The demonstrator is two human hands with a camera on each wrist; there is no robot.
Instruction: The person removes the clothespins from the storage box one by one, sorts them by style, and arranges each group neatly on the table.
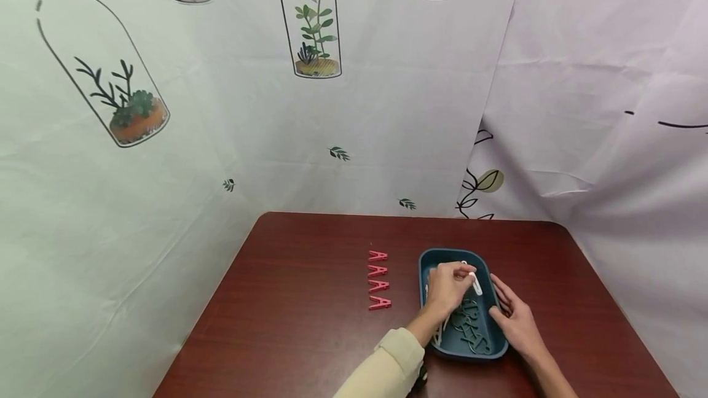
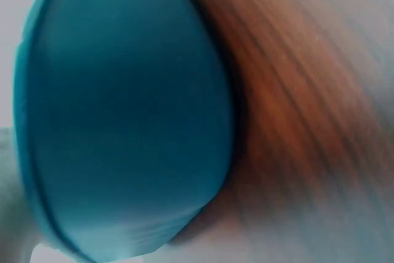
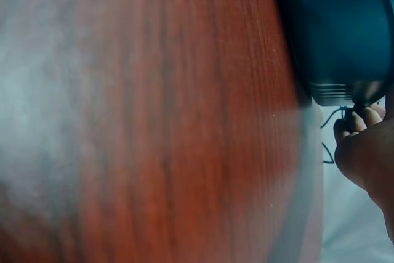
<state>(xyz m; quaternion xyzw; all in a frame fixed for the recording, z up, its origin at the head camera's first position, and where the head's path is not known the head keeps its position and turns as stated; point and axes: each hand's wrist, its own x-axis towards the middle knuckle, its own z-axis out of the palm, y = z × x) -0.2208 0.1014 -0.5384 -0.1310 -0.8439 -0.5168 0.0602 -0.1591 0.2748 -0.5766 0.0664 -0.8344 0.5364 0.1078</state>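
Observation:
A dark blue tray (image 1: 462, 349) stands on the table, holding several dark green hook-like pieces (image 1: 469, 324) and pale thin pieces (image 1: 439, 334) along its left side. Above its inside, my left hand (image 1: 445, 287) pinches a small white stick-like piece (image 1: 476, 284) between thumb and fingertips; its exact kind is too small to tell. The right hand (image 1: 515, 319) holds the tray at its right side, thumb at the rim and fingers along the outer wall. In the left wrist view the tray wall (image 2: 129, 103) hides the left hand's work. Fingers (image 3: 357, 122) show by the tray in the right wrist view.
Several red clothespins (image 1: 378, 286) lie in a column to the left of the tray on the reddish-brown table (image 1: 298, 324). A small dark object (image 1: 420, 378) is partly hidden beside the left sleeve. White printed cloth (image 1: 376, 121) hangs behind the table.

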